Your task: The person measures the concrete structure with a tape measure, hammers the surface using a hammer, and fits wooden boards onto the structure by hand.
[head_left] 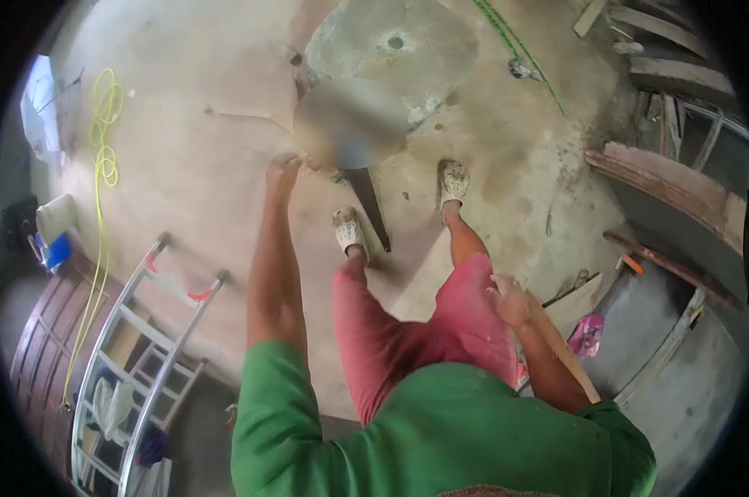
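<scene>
Reaching forward from beneath a green short sleeve (pixel 279 377), my bare left hand (pixel 283 168) is low over the mottled concrete floor (pixel 192 174). Its fingers look bunched but small and blurred; I cannot tell how tightly they bend or whether they hold anything. My right hand (pixel 511 300) is at my pink trousers (pixel 472 302), fingers partly open and loosely bent, with nothing visible in them, probably because the thigh gives that arm a prop while I stoop.

The dark, tapering, blade-like strip (pixel 368 207) lies or stands between my feet, its narrow end pointing back towards me; a blur hides its far end, so I cannot tell what supports it. My legs are spread, likely for balance and to keep both feet off it.

I count two pale, perforated clogs (pixel 347 230), one on each foot, and one dark strip. Off to my left are one silvery metal ladder (pixel 149 328) and one looped yellow line (pixel 104 166). To my right are one shiny pink packet (pixel 587 335) and at least three curved wooden pieces (pixel 676 178); shadow makes a full count uncertain.
</scene>
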### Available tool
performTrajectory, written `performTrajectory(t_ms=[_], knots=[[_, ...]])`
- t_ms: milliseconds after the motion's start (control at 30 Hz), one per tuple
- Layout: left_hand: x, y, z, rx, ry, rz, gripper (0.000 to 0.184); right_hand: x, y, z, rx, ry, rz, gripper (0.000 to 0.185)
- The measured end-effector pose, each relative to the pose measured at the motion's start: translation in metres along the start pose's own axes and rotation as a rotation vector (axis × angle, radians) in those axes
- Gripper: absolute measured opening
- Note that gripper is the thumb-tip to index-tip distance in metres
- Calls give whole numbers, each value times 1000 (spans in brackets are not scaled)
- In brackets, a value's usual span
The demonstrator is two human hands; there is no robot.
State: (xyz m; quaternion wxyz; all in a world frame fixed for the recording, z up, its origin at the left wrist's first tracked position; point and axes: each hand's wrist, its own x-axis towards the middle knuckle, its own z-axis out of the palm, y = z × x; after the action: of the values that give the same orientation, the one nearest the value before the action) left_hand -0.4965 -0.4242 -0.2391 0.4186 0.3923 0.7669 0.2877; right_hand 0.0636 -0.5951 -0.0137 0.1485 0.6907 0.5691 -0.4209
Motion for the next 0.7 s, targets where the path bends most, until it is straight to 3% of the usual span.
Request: performTrajectory(t_ms=[67,100,133,167,200,233,433,700], knots=[[54,-32,22,130,-24,5,34,54,-10,14,-42,42,-60,47],[82,-44,50,238,-83,33,38,64,-21,6,-222,0,-90,49],[99,-55,64,17,-57,-16,42,80,-22,-4,-419,-33,-103,52],[141,-145,90,-651,-140,37,49,94,-14,-8,-365,-12,-116,52],[180,-184,95,-278,-158,-41,55,103,-5,-14,-319,10,-123,51],[195,-202,109,-177,-119,-91,54,109,-2,-21,-368,47,-41,51],[206,-269,163,-202,51,-298,48,118,-6,-25,-278,61,-51,53],[199,-311,155,-256,122,-416,40,124,4,-18,-155,49,-37,52]])
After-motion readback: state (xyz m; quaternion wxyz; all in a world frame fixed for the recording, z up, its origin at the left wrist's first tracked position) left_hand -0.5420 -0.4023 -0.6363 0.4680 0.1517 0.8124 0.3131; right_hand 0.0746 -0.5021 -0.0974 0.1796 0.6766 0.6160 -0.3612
